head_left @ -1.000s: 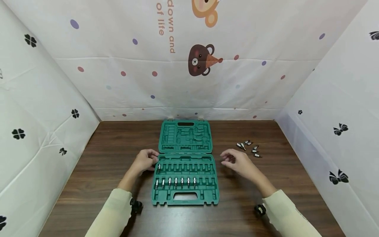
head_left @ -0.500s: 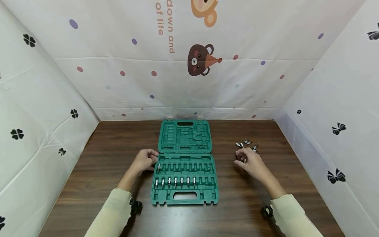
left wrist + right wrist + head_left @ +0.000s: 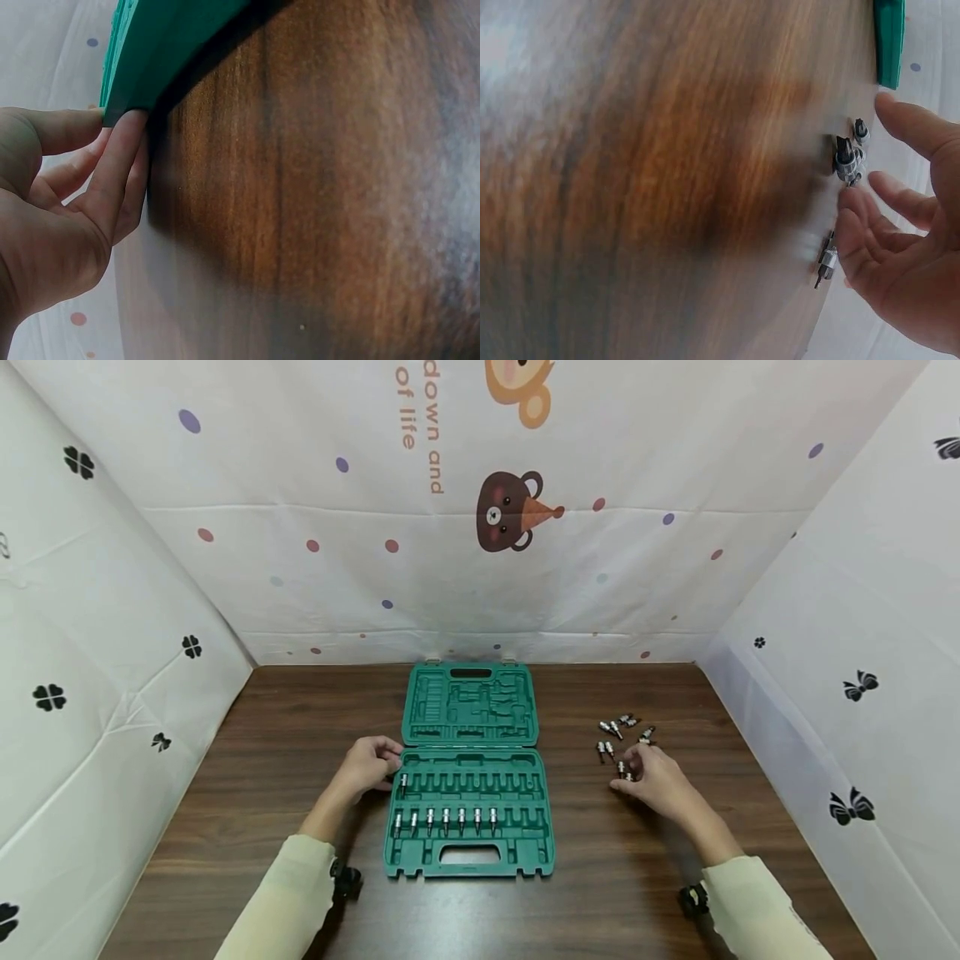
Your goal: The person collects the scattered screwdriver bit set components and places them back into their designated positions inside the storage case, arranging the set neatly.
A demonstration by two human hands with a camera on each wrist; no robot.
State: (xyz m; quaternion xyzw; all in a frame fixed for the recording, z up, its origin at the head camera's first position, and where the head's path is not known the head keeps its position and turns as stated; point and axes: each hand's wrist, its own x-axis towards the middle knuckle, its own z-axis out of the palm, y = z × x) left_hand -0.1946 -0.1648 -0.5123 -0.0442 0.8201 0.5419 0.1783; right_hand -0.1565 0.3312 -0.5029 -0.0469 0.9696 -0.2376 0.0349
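Observation:
My left hand (image 3: 363, 768) grips the left edge of the green socket case (image 3: 471, 853), thumb at its upper rim and fingers against its side wall (image 3: 161, 56). The case lies open, with several silver-and-black bit sockets (image 3: 446, 822) in its lower row and one bit socket (image 3: 403, 785) in the upper row. At the right, my right hand (image 3: 663, 785) is low over the table, thumb and fingers spread apart around loose bit sockets (image 3: 846, 159). Another bit socket (image 3: 827, 259) lies beside its fingertips.
More loose bit sockets (image 3: 617, 728) lie behind the right hand, and two bit sockets (image 3: 605, 750) to its left. The case's lid (image 3: 470, 703) lies folded back toward the patterned rear cloth (image 3: 337, 585). Wood-grain table (image 3: 600, 868) surrounds everything.
My right hand has moved right and slightly nearer, away from the case, uncovering several loose bit sockets. The left hand has stayed on the case's edge.

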